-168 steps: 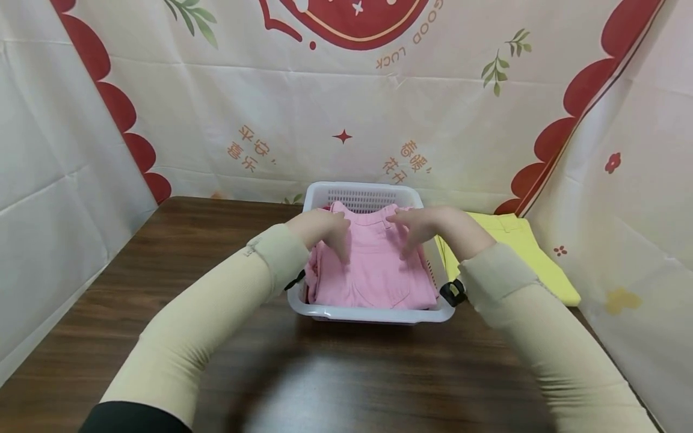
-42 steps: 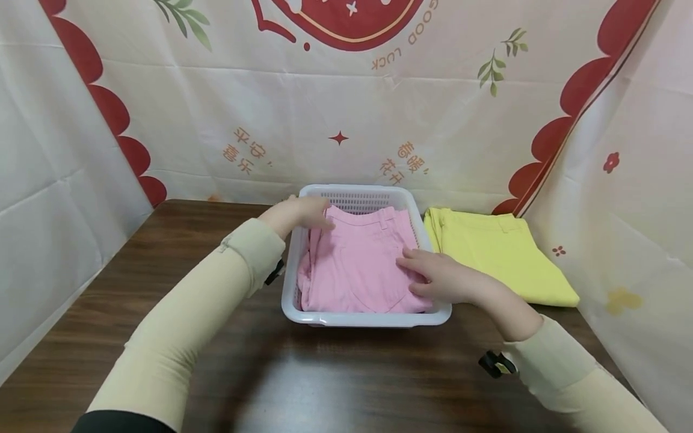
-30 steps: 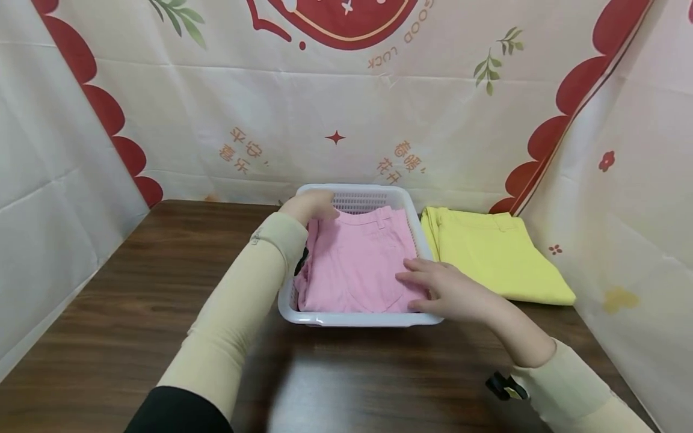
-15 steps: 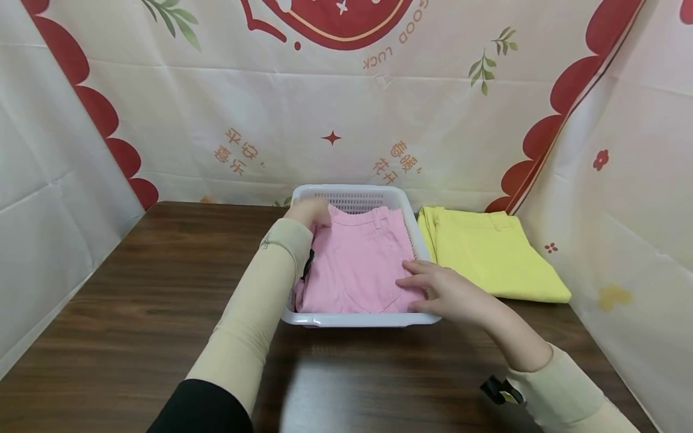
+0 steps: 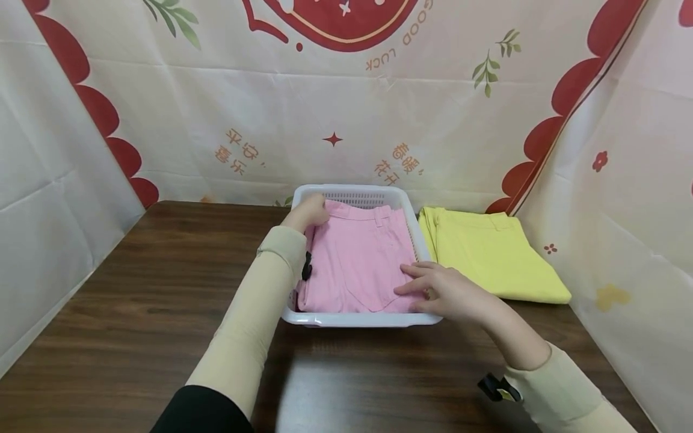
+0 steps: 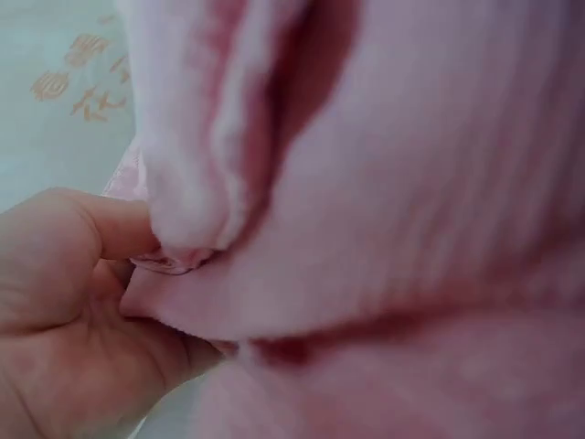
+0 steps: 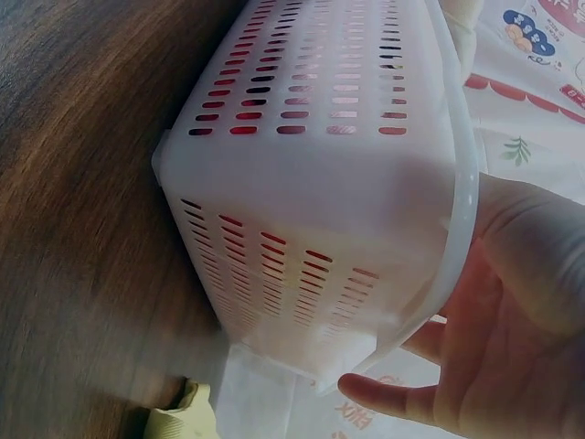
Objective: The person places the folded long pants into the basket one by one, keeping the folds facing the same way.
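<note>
Folded pink pants (image 5: 363, 264), with a waistband and belt loops, lie in a white plastic basket (image 5: 363, 320). At their far left corner my left hand (image 5: 311, 213) pinches the waistband, which stands slightly raised. In the left wrist view that hand (image 6: 64, 311) has its thumb over the bunched layers of the pink pants (image 6: 411, 201). My right hand (image 5: 446, 291), fingers spread, reaches over the basket's right rim and touches the pants' near right part. The right wrist view shows this hand (image 7: 526, 302) beside the basket's slotted wall (image 7: 311, 183); some fingertips are hidden behind the rim.
Folded yellow pants (image 5: 498, 258) lie on the dark wooden table (image 5: 135, 313), right of the basket. Red shows through the basket's slots. A printed cloth backdrop (image 5: 303, 108) stands behind the table, with cloth walls at both sides.
From above the pants, my left hand has moved to the far left corner and taken hold of the waistband, lifting it slightly. My right hand has moved down to the near right side.
</note>
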`<state>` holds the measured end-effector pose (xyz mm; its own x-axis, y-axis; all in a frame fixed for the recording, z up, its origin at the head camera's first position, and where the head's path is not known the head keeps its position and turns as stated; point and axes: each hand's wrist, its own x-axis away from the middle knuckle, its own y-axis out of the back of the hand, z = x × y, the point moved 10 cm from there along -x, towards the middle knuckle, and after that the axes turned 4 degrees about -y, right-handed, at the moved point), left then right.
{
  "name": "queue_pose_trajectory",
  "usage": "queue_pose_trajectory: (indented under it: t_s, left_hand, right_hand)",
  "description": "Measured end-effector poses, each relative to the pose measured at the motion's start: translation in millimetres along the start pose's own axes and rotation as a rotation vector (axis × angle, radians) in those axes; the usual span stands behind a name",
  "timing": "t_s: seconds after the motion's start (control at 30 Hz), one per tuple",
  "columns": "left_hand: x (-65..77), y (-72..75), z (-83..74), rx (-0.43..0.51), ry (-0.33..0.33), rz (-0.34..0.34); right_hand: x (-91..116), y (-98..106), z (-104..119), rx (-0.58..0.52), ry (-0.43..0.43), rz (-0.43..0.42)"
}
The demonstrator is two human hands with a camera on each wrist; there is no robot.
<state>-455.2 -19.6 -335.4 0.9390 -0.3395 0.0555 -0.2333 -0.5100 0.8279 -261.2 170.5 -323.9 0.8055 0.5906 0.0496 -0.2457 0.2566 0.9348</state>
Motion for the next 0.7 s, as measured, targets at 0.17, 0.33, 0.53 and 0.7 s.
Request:
queue_pose_trajectory:
  t_s: [0.17,0.33,0.53,0.7]
  left_hand:
    - [4.2,5.8,2.4,0.018,-0.012,-0.061]
    - [4.0,8.2,-2.0,-0.012,-0.025,-0.096]
    - [-1.0,10.9,-3.0,-0.107,-0.038,-0.138]
    - [1.2,10.5,-3.2,-0.111,-0.045,-0.135]
  right_hand:
    - [-2.4,-1.7,2.6,-0.012,0.025,0.019]
    - [-2.3,-2.6,2.3,-0.026,0.027,0.023]
    - [-2.9,-4.5,2.2,-0.032,0.007,0.039]
    - [-2.1,-6.8,4.6,-0.011,0.025,0.029]
